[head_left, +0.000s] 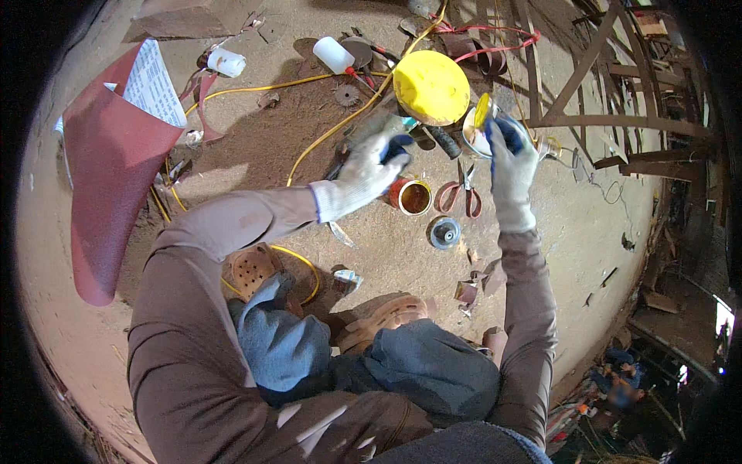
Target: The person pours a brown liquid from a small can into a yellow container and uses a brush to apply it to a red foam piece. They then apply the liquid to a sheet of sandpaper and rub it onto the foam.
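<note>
Two gloved hands work over a dirt floor; the left hand (pixel 369 168) is curled around something dark at its fingertips, seemingly a small brush or handle, though I cannot tell just what; the right hand (pixel 510 158) grips a tilted round tin (pixel 479 127) by its rim, fingers closed on it, its yellow-edged mouth turned toward the left hand. Just below the left hand stands a small open can (pixel 413 196) of brownish liquid; beside that lie red-handled scissors (pixel 459 195) and a grey disc (pixel 444 232); behind sits a yellow lid (pixel 431 87), with a yellow cable (pixel 305 151) snaking across the ground. Judging by the tilt, the tin could slop over the glove; the forearm, passing close, could also knock the open can over.
</note>
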The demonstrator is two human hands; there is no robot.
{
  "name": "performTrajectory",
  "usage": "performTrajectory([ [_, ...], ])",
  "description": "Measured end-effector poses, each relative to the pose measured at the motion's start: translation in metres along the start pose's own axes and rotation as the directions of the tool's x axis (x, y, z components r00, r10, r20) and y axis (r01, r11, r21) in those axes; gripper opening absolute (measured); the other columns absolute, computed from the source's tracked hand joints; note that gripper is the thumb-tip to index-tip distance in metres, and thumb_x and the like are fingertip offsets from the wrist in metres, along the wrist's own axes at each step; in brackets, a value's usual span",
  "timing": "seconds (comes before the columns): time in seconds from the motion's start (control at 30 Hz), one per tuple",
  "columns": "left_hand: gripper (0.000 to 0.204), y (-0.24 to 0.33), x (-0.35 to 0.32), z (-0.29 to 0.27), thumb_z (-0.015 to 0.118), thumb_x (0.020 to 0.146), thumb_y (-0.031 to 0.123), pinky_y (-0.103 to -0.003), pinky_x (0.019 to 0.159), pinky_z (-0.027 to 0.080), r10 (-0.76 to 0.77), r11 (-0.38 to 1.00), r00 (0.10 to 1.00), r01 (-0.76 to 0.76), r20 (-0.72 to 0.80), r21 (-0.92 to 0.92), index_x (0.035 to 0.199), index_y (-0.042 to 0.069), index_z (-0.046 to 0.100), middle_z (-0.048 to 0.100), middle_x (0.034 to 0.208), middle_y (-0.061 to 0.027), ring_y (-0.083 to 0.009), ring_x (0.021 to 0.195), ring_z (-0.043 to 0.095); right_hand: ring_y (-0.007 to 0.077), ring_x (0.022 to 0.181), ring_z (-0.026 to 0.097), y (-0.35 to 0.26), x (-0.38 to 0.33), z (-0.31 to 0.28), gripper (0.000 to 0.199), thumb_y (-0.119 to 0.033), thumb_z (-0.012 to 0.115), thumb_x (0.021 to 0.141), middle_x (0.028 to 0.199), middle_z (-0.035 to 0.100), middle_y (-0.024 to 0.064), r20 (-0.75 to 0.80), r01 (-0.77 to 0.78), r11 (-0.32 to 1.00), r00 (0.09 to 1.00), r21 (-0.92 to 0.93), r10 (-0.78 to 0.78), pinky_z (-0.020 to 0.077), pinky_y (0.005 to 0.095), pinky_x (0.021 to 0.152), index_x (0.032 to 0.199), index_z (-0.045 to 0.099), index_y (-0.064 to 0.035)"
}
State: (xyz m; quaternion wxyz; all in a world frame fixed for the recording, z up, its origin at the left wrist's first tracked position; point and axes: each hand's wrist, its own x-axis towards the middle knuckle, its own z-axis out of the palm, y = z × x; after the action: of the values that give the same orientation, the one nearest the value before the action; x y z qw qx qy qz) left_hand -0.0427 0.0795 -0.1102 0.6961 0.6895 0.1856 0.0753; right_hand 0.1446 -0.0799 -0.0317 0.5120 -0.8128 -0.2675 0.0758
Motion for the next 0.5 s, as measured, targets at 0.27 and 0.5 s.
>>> performTrajectory([
  [0.27,0.054,-0.032,0.017,-0.064,0.074,0.085,0.022,-0.047,0.099,0.044,0.332,0.717,0.943,-0.229,-0.034,0.658,0.133,0.010,0.053,0.055,0.120,-0.0163,-0.0366,0.113,0.054,0.0336,0.102,0.063,0.034,0.063,0.058,0.022,-0.023,0.070,0.086,0.109,0.070,0.0128,0.275,0.497,0.548,0.855,-0.673,-0.439,0.0484,0.0442,0.087,0.100,0.072,-0.0062],
  [0.5,0.067,0.007,0.078,-0.075,0.069,0.088,0.040,-0.051,0.109,0.039,0.624,0.310,0.779,-0.318,0.061,0.896,0.141,0.004,0.049,0.049,0.142,-0.0159,-0.0340,0.134,0.044,0.0304,0.093,0.069,0.003,0.043,0.031,0.016,-0.012,0.071,0.088,0.106,0.073,0.0140,0.039,0.400,0.757,0.894,-0.516,-0.446,0.0531,0.0400,0.085,0.098,0.072,0.0005],
])
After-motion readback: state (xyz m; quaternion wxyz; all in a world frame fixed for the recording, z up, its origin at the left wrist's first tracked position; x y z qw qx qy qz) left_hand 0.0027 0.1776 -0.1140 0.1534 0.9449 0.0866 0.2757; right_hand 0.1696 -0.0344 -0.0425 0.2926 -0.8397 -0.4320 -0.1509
